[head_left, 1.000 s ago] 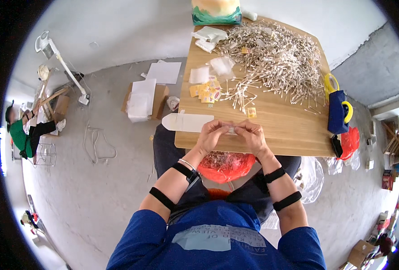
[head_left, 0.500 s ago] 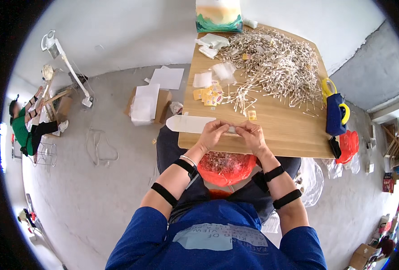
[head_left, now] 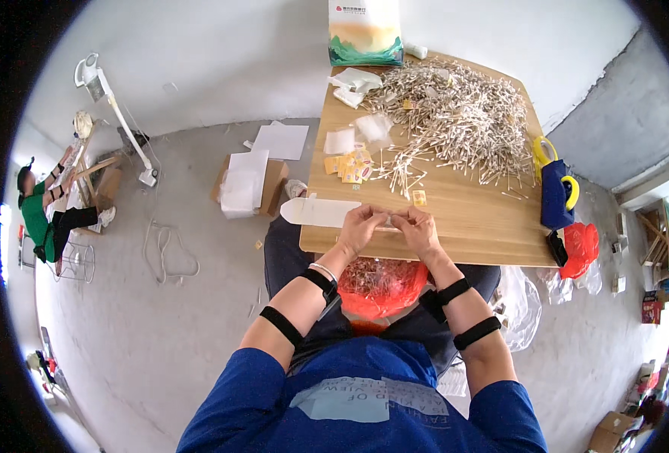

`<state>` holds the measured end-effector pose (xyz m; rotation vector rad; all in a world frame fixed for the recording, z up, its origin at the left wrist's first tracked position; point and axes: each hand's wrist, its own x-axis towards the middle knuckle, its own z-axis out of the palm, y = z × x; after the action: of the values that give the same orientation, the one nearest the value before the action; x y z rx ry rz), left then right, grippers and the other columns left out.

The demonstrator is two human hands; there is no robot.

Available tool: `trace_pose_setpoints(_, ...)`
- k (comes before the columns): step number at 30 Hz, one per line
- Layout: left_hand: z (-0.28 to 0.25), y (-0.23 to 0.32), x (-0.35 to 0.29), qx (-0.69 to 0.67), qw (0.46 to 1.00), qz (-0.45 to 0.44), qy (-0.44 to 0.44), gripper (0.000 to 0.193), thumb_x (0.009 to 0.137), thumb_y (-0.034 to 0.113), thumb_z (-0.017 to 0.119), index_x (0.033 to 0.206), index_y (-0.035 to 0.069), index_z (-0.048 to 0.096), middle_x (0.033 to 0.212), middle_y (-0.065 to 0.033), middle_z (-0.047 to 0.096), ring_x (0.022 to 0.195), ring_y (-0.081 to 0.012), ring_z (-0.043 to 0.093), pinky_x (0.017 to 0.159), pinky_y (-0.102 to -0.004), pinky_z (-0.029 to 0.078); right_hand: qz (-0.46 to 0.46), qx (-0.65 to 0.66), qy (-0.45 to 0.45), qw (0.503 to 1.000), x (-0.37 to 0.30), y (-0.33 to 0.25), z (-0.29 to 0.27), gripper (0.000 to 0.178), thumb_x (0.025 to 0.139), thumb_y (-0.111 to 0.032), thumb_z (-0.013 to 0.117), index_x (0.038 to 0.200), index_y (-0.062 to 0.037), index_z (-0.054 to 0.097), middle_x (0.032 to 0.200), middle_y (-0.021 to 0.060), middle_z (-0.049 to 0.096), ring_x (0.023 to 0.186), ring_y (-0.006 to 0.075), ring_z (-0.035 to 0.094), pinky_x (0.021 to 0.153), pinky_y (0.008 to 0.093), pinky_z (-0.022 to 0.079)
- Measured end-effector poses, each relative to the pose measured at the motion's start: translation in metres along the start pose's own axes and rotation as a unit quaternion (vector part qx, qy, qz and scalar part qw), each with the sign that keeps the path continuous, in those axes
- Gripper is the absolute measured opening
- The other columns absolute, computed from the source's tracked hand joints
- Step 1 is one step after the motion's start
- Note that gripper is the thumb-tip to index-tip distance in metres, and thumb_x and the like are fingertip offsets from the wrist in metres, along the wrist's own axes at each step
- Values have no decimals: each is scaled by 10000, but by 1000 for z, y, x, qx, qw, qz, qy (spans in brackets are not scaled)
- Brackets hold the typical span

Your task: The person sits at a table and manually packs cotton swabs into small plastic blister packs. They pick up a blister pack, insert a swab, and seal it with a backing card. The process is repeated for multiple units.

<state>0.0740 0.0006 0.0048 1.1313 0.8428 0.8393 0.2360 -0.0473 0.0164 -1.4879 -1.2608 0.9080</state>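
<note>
My left hand (head_left: 359, 229) and my right hand (head_left: 419, 229) meet above the front edge of the wooden table (head_left: 478, 234). Both are closed, fingertips pinched around something small and whitish that the fingers mostly hide. Beside my left hand lies a long white strip (head_left: 316, 211) with a pointed end. A small yellow packet (head_left: 420, 198) rests just beyond my right hand. Farther off is a big heap of cotton swabs (head_left: 470, 113), with a few loose swabs (head_left: 401, 172) spilling toward me. Several yellow packets (head_left: 349, 164) sit left of them, near clear plastic bags (head_left: 340, 141).
Between my knees is a red bag (head_left: 380, 291) of swabs. A blue tape dispenser (head_left: 556, 195) with yellow rolls stands at the table's right edge, a printed bag (head_left: 365, 34) at the back. An open carton (head_left: 272, 185) is on the floor left. Far left, a person in green (head_left: 36, 219) sits working.
My fingertips have shifted slightly and drawn closer together over the small whitish thing. The view has tilted a little, so the table appears lower. Nothing on the table has visibly moved.
</note>
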Motion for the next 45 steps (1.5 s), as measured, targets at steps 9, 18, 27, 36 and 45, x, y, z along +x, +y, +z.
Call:
trace_pose_setpoints(9, -3, 7, -3, 229, 950, 210, 38, 167, 801, 26, 707, 966, 18, 677, 955, -90, 703, 889, -203, 670, 819, -306, 530, -113, -99, 29, 988, -4, -15, -7, 131, 799, -114, 733, 920, -67, 714, 827, 89, 705, 786, 218, 649, 709, 312, 516)
trace_pose_setpoints(18, -2, 23, -10, 448, 805, 386, 60, 198, 706, 20, 695, 892, 85, 680, 967, -49, 654, 903, -267, 612, 799, -372, 515, -351, -325, 44, 877, -3, -24, -17, 232, 673, -51, 700, 901, -92, 693, 952, 32, 633, 936, 256, 590, 775, 367, 529)
trace_pose_setpoints(27, 1, 22, -19, 519, 736, 428, 80, 348, 665, 94, 661, 1008, 131, 713, 983, 30, 640, 963, -212, 552, 870, -379, 464, -402, -375, 31, 835, -5, -19, -15, 276, 673, -107, 635, 941, -53, 668, 1001, 42, 597, 961, 244, 578, 788, 374, 517)
trace_pose_setpoints(36, 4, 14, -21, 568, 697, 426, 104, 268, 734, 190, 634, 987, 169, 722, 912, 73, 617, 925, -164, 518, 887, -360, 393, -406, -395, 23, 824, -8, -16, -14, 301, 677, -135, 625, 961, -44, 668, 1039, 45, 605, 979, 241, 571, 803, 377, 499)
trace_pose_setpoints(45, -5, 33, -15, 589, 683, 423, 89, 231, 755, 203, 614, 957, 159, 717, 964, 85, 636, 943, -134, 537, 899, -333, 404, -375, -388, 24, 842, 1, -22, -8, 289, 682, -141, 623, 951, -43, 665, 995, 44, 599, 964, 238, 573, 790, 360, 494)
